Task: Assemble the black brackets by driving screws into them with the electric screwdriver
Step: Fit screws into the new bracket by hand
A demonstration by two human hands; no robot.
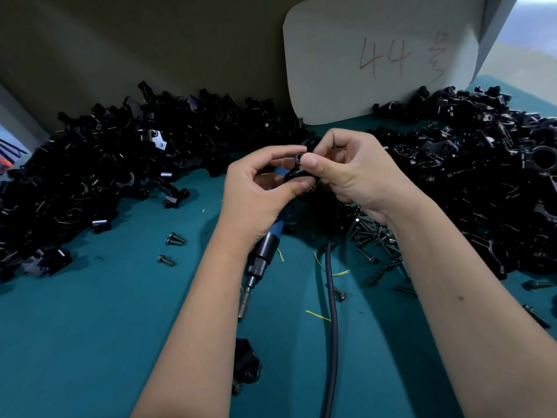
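Both hands meet above the middle of the teal mat. My left hand [259, 188] pinches a small black bracket [297, 175] between thumb and fingers. My right hand [352, 173] pinches a screw [300, 157] at the top of that bracket, thumb on its head. The electric screwdriver [259, 260], blue and black with a metal bit pointing toward me, lies on the mat under my left wrist; its grey cable [331, 297] runs down toward me. Loose screws [370, 236] lie heaped under my right wrist.
Large heaps of black brackets fill the left [99, 164] and right [482, 182] of the mat. A cardboard sheet marked "44" [379, 61] stands at the back. One bracket [247, 362] lies near me beside my left forearm. Two stray screws [174, 239] lie left of centre.
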